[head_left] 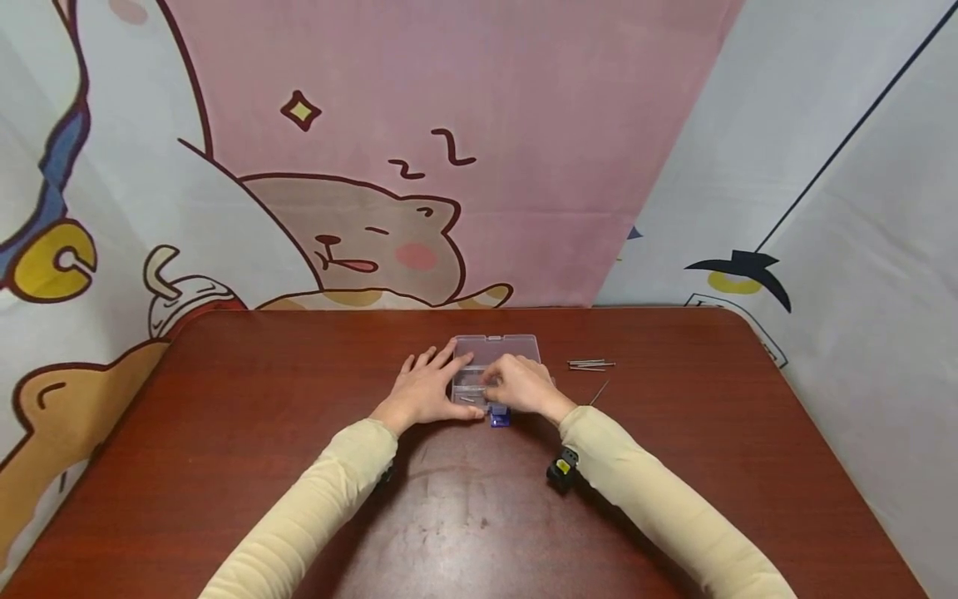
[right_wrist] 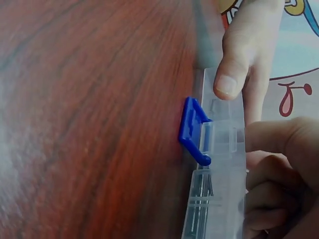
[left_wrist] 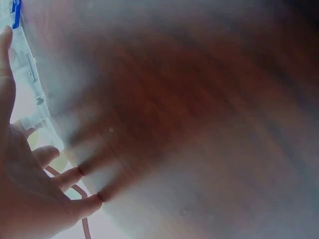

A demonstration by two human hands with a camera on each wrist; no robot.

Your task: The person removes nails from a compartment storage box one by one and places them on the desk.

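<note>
A clear plastic compartment box stands on the table with its lid raised at the back. Its blue latch hangs open at the front. My left hand lies spread along the box's left side, thumb at the front wall and the other fingers stretched toward the back. Over the middle and right compartments, my right hand reaches in with bent fingers. What is between those fingertips is hidden, so I cannot tell whether they hold anything. A short metal piece lies in the front left compartment.
Right of the box, several thin metal nails lie in a loose bunch. A single thin metal rod lies closer, partly behind the right wrist. The brown table ends at a cartoon-printed cloth.
</note>
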